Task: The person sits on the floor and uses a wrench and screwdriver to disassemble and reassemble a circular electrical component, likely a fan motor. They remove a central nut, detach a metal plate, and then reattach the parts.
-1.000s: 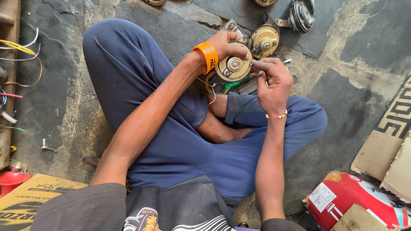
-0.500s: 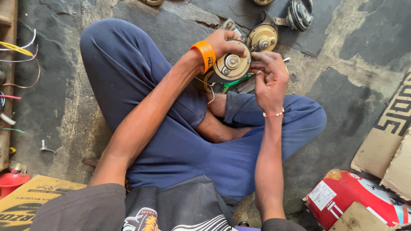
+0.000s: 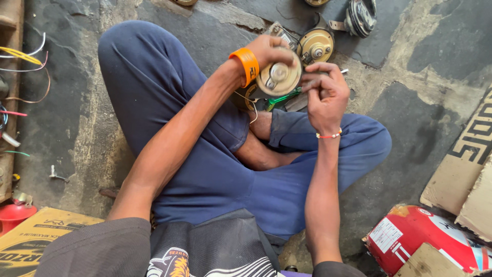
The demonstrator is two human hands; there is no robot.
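We saw a second round brass-coloured horn lying on the stained stone floor at the far side, and further right a dark coiled part with a metal bracket. A green-handled tool lay close by the crossed blue trouser legs. At the far left, loose coloured wires trailed off a wooden edge. Near left sat a red cap and a printed cardboard box. Near right lay a red canister with a white label beside torn cardboard pieces.
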